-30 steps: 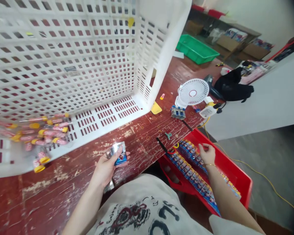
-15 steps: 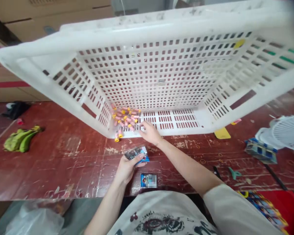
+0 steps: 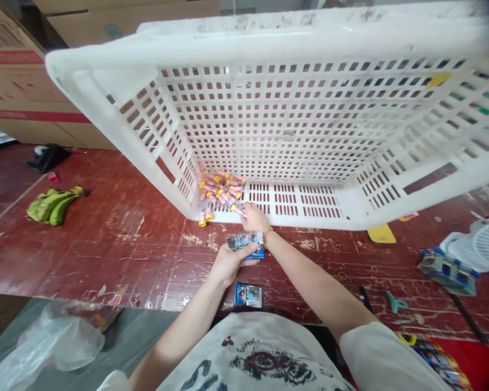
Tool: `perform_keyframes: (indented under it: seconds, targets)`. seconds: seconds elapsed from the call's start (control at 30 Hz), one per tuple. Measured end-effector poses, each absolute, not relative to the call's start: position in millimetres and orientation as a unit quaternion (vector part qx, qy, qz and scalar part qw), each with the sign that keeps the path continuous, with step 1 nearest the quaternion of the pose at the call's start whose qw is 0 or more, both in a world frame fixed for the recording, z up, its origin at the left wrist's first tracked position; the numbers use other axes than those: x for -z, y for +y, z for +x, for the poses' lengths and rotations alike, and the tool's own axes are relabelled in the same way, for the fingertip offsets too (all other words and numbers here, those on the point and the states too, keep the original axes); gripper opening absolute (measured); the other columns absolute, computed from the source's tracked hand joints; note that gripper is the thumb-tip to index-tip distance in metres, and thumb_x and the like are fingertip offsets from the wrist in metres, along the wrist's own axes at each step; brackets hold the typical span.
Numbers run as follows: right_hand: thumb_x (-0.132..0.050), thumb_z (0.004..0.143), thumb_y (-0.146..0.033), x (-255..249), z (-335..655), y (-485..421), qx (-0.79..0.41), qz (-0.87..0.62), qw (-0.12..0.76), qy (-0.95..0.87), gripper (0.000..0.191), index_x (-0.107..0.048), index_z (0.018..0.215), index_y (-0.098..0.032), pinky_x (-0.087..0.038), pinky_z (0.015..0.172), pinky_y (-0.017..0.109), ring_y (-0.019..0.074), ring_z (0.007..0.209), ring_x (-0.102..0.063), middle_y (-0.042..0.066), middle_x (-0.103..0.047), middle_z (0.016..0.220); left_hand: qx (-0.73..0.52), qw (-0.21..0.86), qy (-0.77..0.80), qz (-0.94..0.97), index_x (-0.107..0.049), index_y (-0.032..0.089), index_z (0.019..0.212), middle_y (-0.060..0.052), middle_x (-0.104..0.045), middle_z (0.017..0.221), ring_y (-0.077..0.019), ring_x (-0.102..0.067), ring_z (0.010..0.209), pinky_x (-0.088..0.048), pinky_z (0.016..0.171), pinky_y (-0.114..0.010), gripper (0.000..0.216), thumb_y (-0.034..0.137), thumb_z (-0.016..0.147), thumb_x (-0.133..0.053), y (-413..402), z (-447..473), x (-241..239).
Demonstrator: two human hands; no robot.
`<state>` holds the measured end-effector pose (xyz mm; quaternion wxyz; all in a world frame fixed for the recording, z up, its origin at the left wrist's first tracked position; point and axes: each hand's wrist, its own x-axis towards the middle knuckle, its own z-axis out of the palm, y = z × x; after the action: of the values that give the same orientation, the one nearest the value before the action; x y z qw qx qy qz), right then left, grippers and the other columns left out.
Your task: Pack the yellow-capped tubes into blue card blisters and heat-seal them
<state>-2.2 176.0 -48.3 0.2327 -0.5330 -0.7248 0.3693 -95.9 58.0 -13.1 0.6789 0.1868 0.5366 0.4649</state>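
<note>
My left hand (image 3: 227, 266) is closed on a few small blue-and-dark plastic packets (image 3: 244, 240), its thumb lying across them. They are held over the table, just in front of the basket. At the front lip of the white plastic basket (image 3: 334, 214), my right hand (image 3: 256, 218) pinches a small clear-and-pink tube with a yellow cap (image 3: 238, 211). Several similar tubes (image 3: 218, 187) lie piled in the basket's left corner, to the left of that hand. Another blue packet (image 3: 248, 295) lies flat on the table close to my body.
The basket stands on its side, opening towards me. On the red table (image 3: 118, 250) are bananas (image 3: 55, 205) at left, with a yellow card (image 3: 381, 233), a teal plastic piece (image 3: 396, 302), a pack of blue packets (image 3: 448, 270) and a white fan (image 3: 481, 244) at right. Cardboard boxes (image 3: 32, 81) stand behind.
My right hand has closed on a tube at the edge of the pile. My left hand with the packets has come nearer the right wrist. The view has shifted somewhat.
</note>
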Motion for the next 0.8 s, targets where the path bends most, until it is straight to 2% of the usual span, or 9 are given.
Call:
perform_keyframes:
  seconds: [0.13, 0.2, 0.33, 0.4, 0.5, 0.67, 0.8]
  targets:
    - [-0.043, 0.09, -0.025, 42, 26, 163, -0.482, -0.487, 0.268, -0.677, 0.03, -0.043, 0.119, -0.016, -0.055, 0.071, 0.036, 0.0171, 0.071, -0.065, 0.004, -0.062, 0.08, -0.465, 0.687, 0.529, 0.18, -0.07, 0.012, 0.095, -0.01, -0.073, 0.089, -0.0192, -0.068, 0.077, -0.06, 0.064, -0.032, 0.041, 0.029, 0.059, -0.084, 57, -96, 13]
    - [-0.039, 0.093, -0.031, 36, 50, 147, -0.568, -0.437, 0.316, -0.622, 0.035, -0.037, 0.126, -0.021, -0.057, 0.072, 0.034, 0.0144, 0.071, -0.067, 0.002, -0.063, 0.083, -0.456, 0.697, 0.518, 0.195, -0.07, 0.013, 0.098, -0.012, -0.073, 0.095, -0.0213, -0.069, 0.081, -0.059, 0.066, -0.032, 0.043, 0.033, 0.063, -0.082, 55, -96, 13]
    - [-0.057, 0.085, -0.032, 14, 89, 114, -0.694, -0.36, 0.417, -0.464, 0.058, -0.026, 0.135, -0.034, -0.056, 0.083, 0.036, 0.0158, 0.084, -0.069, -0.001, -0.06, 0.09, -0.432, 0.702, 0.512, 0.243, -0.071, 0.01, 0.09, -0.012, -0.074, 0.083, -0.0201, -0.07, 0.076, -0.056, 0.068, -0.029, 0.038, 0.034, 0.062, -0.082, 55, -88, 15]
    - [-0.058, 0.085, -0.032, 2, 100, 104, -0.683, -0.355, 0.435, -0.466, 0.063, -0.023, 0.138, -0.037, -0.055, 0.086, 0.039, 0.0165, 0.087, -0.068, -0.001, -0.059, 0.092, -0.425, 0.693, 0.521, 0.259, -0.072, 0.011, 0.084, -0.008, -0.073, 0.074, -0.0178, -0.069, 0.07, -0.055, 0.066, -0.027, 0.036, 0.031, 0.057, -0.085, 56, -82, 14]
    - [-0.056, 0.087, -0.035, -10, 105, 98, -0.638, -0.352, 0.457, -0.51, 0.058, -0.026, 0.136, -0.038, -0.054, 0.089, 0.042, 0.0152, 0.086, -0.067, 0.0, -0.057, 0.098, -0.418, 0.676, 0.536, 0.287, -0.071, 0.011, 0.077, -0.005, -0.071, 0.068, -0.0159, -0.067, 0.064, -0.053, 0.06, -0.024, 0.034, 0.028, 0.051, -0.087, 56, -76, 11]
    - [-0.06, 0.085, -0.031, -13, 101, 93, -0.532, -0.354, 0.484, -0.598, 0.039, -0.036, 0.116, -0.032, -0.054, 0.086, 0.038, 0.0135, 0.086, -0.063, 0.001, -0.055, 0.102, -0.431, 0.627, 0.539, 0.361, -0.07, 0.012, 0.074, -0.003, -0.07, 0.066, -0.0161, -0.063, 0.059, -0.054, 0.058, -0.027, 0.032, 0.029, 0.052, -0.086, 53, -75, 10]
    - [-0.061, 0.084, -0.028, -16, 100, 91, -0.46, -0.383, 0.445, -0.666, 0.034, -0.04, 0.111, -0.027, -0.053, 0.084, 0.037, 0.0166, 0.092, -0.061, 0.005, -0.055, 0.103, -0.423, 0.59, 0.553, 0.408, -0.069, 0.013, 0.07, -0.003, -0.069, 0.062, -0.0155, -0.061, 0.055, -0.053, 0.056, -0.027, 0.029, 0.031, 0.054, -0.085, 52, -77, 9]
